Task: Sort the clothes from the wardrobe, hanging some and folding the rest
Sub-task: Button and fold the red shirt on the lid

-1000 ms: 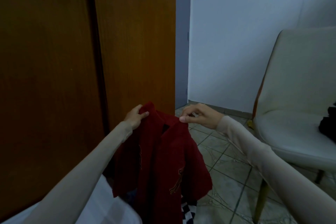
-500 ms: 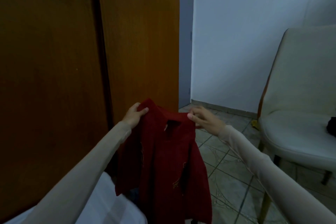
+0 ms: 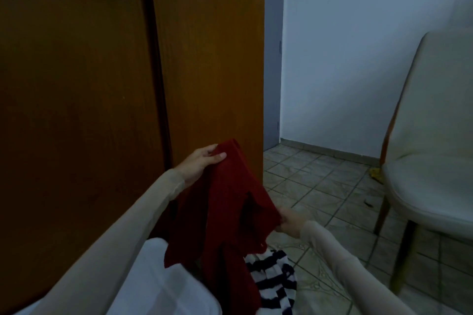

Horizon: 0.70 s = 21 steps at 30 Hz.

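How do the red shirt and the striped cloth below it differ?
The red shirt is one plain dark red; the striped cloth is banded black and white. The red shirt is held up in the air, the left hand gripping its top and the right hand its lower edge; the striped cloth is held by neither hand and lies low near the tiled floor. Both are soft, rumpled fabric.

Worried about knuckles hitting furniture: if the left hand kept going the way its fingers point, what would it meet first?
Probably the wooden wardrobe door just behind the left hand, which grips the red shirt; depth is unclear.
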Available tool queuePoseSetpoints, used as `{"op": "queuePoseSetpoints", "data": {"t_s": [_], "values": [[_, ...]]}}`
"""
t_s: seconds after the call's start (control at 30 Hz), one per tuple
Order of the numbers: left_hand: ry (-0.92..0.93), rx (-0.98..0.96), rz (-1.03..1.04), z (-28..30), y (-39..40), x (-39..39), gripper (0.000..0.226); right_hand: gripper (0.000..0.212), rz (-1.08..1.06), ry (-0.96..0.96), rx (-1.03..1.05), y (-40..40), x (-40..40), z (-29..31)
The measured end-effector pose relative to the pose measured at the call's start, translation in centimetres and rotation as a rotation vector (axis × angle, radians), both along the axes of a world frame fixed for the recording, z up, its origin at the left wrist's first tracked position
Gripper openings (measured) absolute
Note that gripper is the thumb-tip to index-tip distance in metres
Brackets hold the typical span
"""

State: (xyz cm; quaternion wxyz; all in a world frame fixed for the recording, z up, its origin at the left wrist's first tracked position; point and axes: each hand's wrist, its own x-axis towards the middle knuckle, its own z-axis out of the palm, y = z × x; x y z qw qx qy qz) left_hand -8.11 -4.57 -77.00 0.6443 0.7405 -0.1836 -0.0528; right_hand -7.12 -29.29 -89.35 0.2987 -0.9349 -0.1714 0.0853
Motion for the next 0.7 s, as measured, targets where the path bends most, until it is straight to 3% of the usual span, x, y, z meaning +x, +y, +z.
{"op": "queuePoseSetpoints", "data": {"t_s": [0.1,0.23,0.37,0.47,0.53,0.6,0.7], "values": [[-0.04,-0.023,0.026,0.4,0.9,-0.1,0.027,0.04,0.067,0.004,0.033,0.4,-0.4,0.0],[-0.037,-0.033,0.053,0.2,1.3,0.0,0.023,0.023,0.191,-0.033,0.099,0.6,-0.8,0.6],[-0.006,-0.104,-0.02,-0.3,0.8,0.1,0.033,0.052,0.139,-0.17,0.287,1.4,-0.9,0.8],[0.016,-0.125,-0.07,-0.5,0.4,0.2,0.033,0.062,0.164,-0.128,0.334,1.9,-1.3,1.4],[0.0,-0.102,-0.078,-0.5,0.2,0.2,0.028,0.054,0.194,-0.1,0.309,1.9,-1.3,1.1],[-0.051,-0.067,-0.011,-0.6,0.3,0.4,0.021,0.032,0.166,-0.156,0.302,1.5,-0.7,0.6],[-0.124,0.019,0.159,-0.9,1.1,1.1,0.015,0.018,-0.032,-0.276,0.485,0.8,-0.7,2.0]]}}
